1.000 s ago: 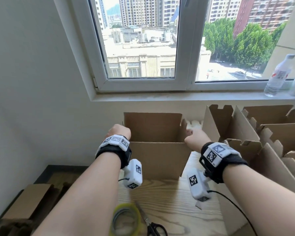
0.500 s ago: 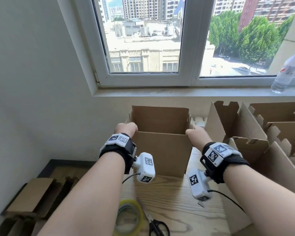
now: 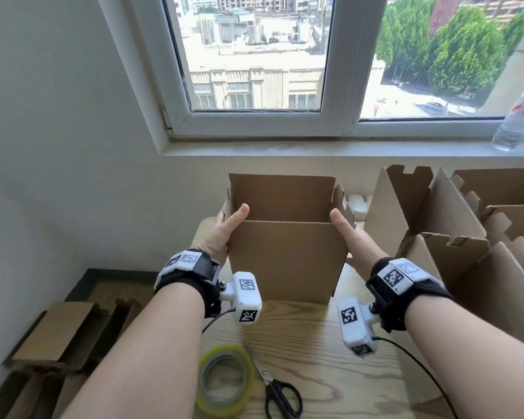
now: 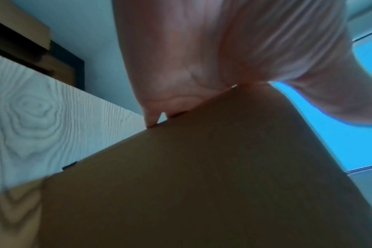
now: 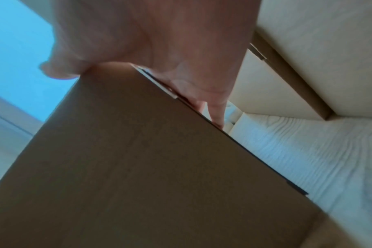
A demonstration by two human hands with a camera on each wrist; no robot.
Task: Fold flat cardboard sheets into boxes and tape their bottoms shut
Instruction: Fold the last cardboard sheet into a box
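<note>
We have the open cardboard box standing upright on the wooden tabletop, toward its far edge under the window sill. Our left hand holds the box's left near corner: the thumb lies flat along the near panel up to its top edge, and the fingers reach round onto the left side wall. In the left wrist view the palm sits against that corner with the fingers laid fairly straight along the side. Our right hand mirrors this on the right near corner, thumb on the near panel, fingers down the right side; the right wrist view shows the fingers extended along the side panel's edge. Both hands clasp the box between thumb and fingers, neither closed into a fist. The box's top flaps stand up, the far one tallest.

Near the tabletop's front edge lies a roll of clear tape, with black-handled scissors just beside it on the right. Along the right side of the tabletop stand several more opened cardboard boxes with notched flaps, close together. A plastic water bottle stands at the right end of the sill. On the floor to the left, flat cardboard sheets are stacked against the wall.
</note>
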